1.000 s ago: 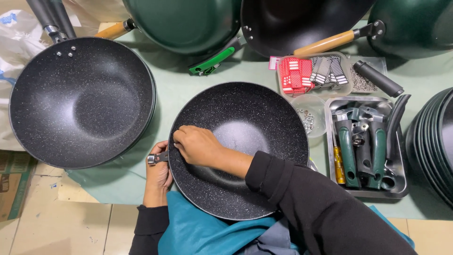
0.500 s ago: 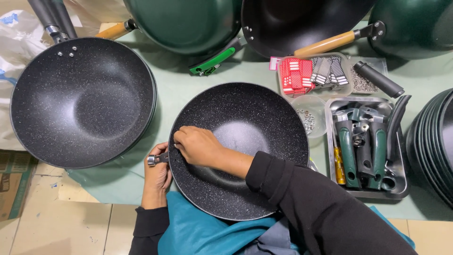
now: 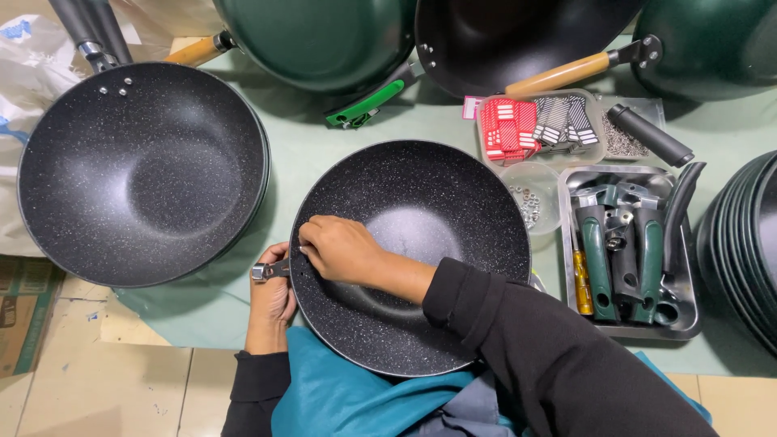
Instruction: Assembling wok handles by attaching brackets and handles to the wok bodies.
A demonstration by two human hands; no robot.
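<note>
our right hand fingers pinch closed on something small at the speckled black wok's inner left wall; we can't tell what. left hand grips a metal bracket outside that rim, bracing both sides. wok sits tilted on our lap edge, table beyond. nothing has shifted since the earlier frame.

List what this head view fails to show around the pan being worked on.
- Head view: the right hand covers the spot it touches on the inner wall of the speckled black pan.
- The left hand sits partly behind the pan rim, hiding most of the small metal bracket.
- The contents of the clear cup are too small to identify.
- The stacked pans are cut off by the right edge.
</note>
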